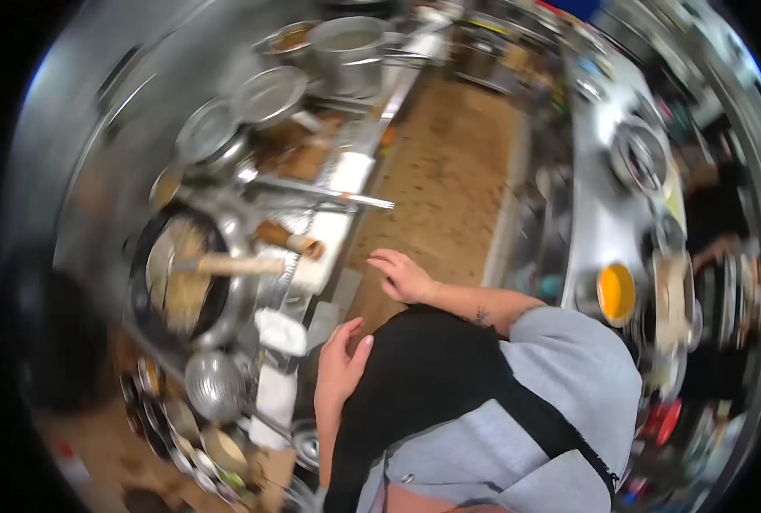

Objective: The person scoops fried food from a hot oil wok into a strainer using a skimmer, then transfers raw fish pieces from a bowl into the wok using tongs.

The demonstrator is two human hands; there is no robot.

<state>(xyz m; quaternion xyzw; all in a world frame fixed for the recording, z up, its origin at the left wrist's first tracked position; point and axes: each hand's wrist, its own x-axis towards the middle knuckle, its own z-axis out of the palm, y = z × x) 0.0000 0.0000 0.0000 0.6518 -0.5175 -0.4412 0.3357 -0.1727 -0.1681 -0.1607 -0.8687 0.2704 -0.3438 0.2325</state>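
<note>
My left hand [343,363] hangs beside the black apron [432,368], thumb apart from the fingers and nothing held. The counter edge with folded white cloths [281,332] is nearest to it. My right hand [403,275] is in front of the apron over the floor, its fingers loosely bent and apart, also holding nothing. To the left, a wok [183,312] contains something pale. A wooden handle [230,265] lies across the wok. Next to the wok, a perforated metal strainer [215,385] rests by the counter.
Steel pots [349,56] and lidded pans [271,94] line the stove at the upper left. Across the brown floor [444,171] runs a steel counter [598,188] with bowls and a container of orange liquid [615,293]. Several small containers [222,449] stand at the lower left.
</note>
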